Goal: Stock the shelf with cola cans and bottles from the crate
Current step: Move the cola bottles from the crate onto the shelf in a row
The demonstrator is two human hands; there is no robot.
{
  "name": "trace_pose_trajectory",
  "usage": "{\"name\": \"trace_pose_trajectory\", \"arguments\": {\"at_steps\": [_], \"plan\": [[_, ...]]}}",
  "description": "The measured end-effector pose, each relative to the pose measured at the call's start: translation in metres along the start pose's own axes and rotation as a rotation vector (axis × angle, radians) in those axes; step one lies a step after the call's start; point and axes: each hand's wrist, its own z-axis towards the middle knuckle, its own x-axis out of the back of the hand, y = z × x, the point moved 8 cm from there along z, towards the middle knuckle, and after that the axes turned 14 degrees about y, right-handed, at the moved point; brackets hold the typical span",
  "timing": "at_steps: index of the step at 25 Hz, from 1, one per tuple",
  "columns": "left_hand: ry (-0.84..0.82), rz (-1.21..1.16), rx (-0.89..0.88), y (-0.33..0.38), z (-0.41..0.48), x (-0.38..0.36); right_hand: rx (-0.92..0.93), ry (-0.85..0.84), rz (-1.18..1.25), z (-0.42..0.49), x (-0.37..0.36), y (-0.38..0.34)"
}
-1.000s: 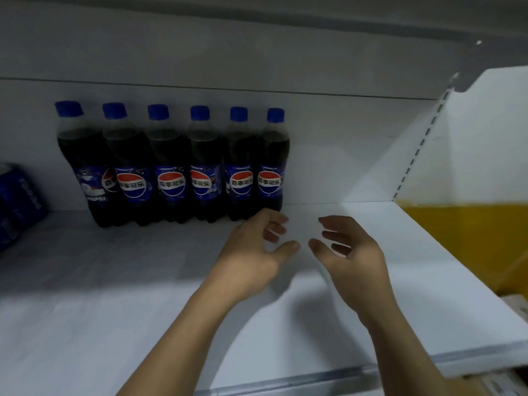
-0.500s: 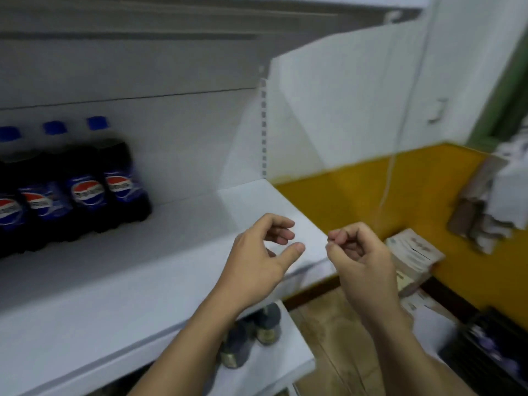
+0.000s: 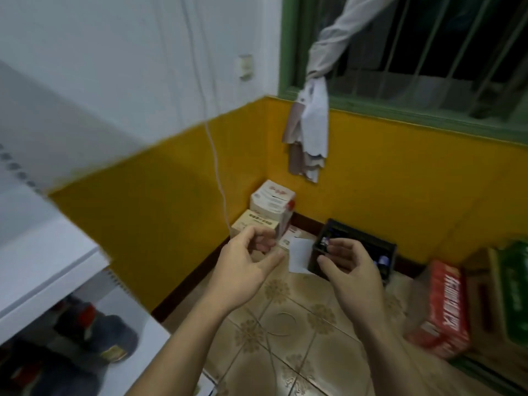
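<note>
Crate [image 3: 368, 237] first: where does it sit?

On the tiled floor [image 3: 288, 321], right of centre in the frame, at the foot of the yellow wall [image 3: 400, 190]. It is black and open on top. Small bluish things show inside, too blurred to tell cans from bottles.

And the shelf [image 3: 48, 270]?

White, at the left edge. On the board beneath, lower left, stand dark bottles [image 3: 94, 330], blurred.

What of the left grip [image 3: 243, 270]?

Centre of the frame, raised over the floor. Fingers loosely curled, thumb stretched out to the right, nothing in it.

The right grip [image 3: 351, 270]?

Just right of the left one, apart from it. Fingers half curled, thumb clear of them, empty too. It overlaps the crate's near side in the picture; whether it touches I cannot tell.

What lies round the crate?

A white sheet of paper [image 3: 298, 252] just left of it, on the floor. Further left, in the corner, stacked cartons [image 3: 273, 200], pale with red print. At the right, a red carton [image 3: 440, 307], and a green box [image 3: 514, 281] at the frame's edge. A thin white cord [image 3: 217, 178] runs down the wall toward the cartons. A pale cloth [image 3: 311, 132] hangs by the window, upper right.
</note>
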Motion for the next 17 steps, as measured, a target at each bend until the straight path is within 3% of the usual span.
{"name": "trace_pose_trajectory", "arguments": {"at_steps": [8, 17], "plan": [[-0.256, -0.056, 0.005, -0.015, 0.063, -0.151, -0.119, 0.219, -0.142, 0.083, 0.067, 0.067], [-0.448, -0.097, 0.197, -0.075, 0.200, -0.266, -0.263, 0.250, -0.403, 0.230, 0.028, 0.118]]}}
